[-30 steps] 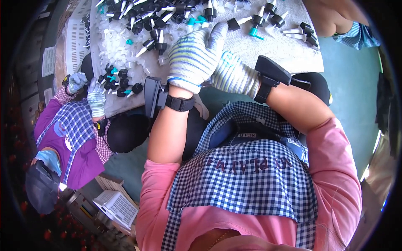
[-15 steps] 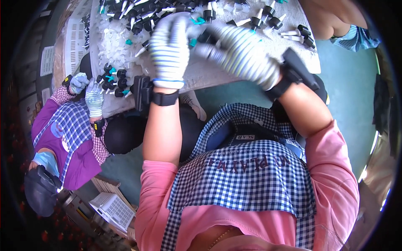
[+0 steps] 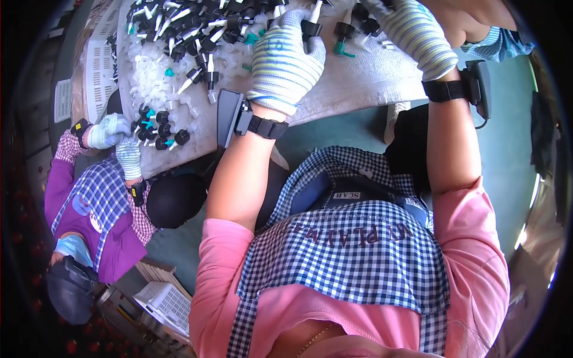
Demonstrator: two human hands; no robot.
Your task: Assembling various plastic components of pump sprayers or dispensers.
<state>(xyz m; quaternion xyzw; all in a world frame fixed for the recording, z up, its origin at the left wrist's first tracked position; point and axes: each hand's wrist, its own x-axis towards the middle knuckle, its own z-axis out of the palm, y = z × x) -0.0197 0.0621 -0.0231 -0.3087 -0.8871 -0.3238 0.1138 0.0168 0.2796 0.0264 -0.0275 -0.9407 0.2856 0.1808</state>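
Clear plastic pieces (image 3: 146, 86) heaped along bench (image 3: 370, 80) left edge. Left hand (image 3: 283, 70) mid-bench, thumb and fingers apparently pinching black cap (image 3: 311, 28), white stem up. Hands close together half a second ago, now well apart: joint handling looks broken off. Moving room along near edge. Right hand (image 3: 416, 40) at right edge; fingertips unclear, can't tell grip.

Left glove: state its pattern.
White glove with bluish and greenish stripes, best seen in the head view.

Comprises two own gloved hands (image 3: 283, 68) (image 3: 421, 40), two co-worker's gloved hands (image 3: 109, 130) (image 3: 128, 156), one table (image 3: 352, 80), and black pump heads (image 3: 211, 77) too crowded to count.
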